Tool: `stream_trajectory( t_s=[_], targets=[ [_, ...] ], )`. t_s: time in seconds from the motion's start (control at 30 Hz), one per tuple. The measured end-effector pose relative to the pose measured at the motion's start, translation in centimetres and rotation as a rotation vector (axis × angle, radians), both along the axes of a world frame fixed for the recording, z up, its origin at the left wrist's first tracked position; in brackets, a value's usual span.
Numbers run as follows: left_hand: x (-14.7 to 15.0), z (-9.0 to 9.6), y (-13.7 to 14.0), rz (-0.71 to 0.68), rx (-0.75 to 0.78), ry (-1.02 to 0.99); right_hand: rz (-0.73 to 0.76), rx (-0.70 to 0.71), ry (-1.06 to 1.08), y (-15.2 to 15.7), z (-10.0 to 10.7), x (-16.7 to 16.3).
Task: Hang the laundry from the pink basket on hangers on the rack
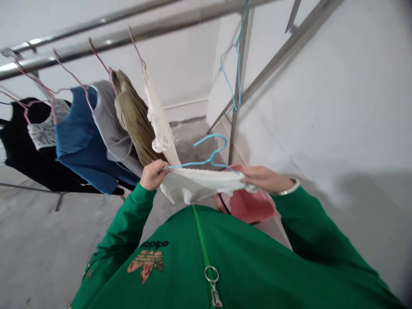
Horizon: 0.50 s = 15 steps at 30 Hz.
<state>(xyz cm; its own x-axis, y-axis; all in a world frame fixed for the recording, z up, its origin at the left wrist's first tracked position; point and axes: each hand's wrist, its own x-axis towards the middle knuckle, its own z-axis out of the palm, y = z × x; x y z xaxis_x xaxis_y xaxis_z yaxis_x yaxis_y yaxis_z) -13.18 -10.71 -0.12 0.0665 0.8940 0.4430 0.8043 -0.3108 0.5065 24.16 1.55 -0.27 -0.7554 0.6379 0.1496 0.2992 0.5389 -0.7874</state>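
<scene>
A light blue wire hanger [210, 160] is held up in front of my chest, its hook pointing up and away from me. White cloth, a garment [206, 183] whose kind I cannot make out, hangs along the hanger's lower side. My left hand [154, 174] pinches the garment's edge at the hanger's left end. At the other end my right hand [265, 178], with a pale bangle on the wrist, grips the cloth by the hanger's tip. The fingertips of both hands are partly hidden by the fabric.
A metal rail [112, 38] crosses above, carrying a white lacy garment [161, 116], an olive garment [133, 111], a blue top [83, 133] and others. Another blue hanger [238, 64] hangs near the frame's post. A pink basin [251, 206] stands below my right hand, beside the wall.
</scene>
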Motion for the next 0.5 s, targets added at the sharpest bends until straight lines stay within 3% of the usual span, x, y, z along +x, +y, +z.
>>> stream_trajectory(
  t_s=[0.1, 0.17, 0.37, 0.5],
  targets=[
    [0.2, -0.1, 0.2, -0.104, 0.005, -0.021, 0.192, -0.275, -0.071, -1.3, 1.0, 1.3],
    [0.5, -0.4, 0.7, -0.139, -0.021, -0.029, 0.181, -0.408, -0.059, -1.9, 1.5, 2.4],
    [1.2, -1.5, 1.0, -0.006, 0.028, -0.091, -0.251, -0.674, 0.027, -2.0, 2.9, 5.9],
    [1.5, -2.7, -0.4, 0.007, 0.009, -0.123, -0.364, -0.57, 0.073, -1.2, 4.5, 5.2]
  ],
)
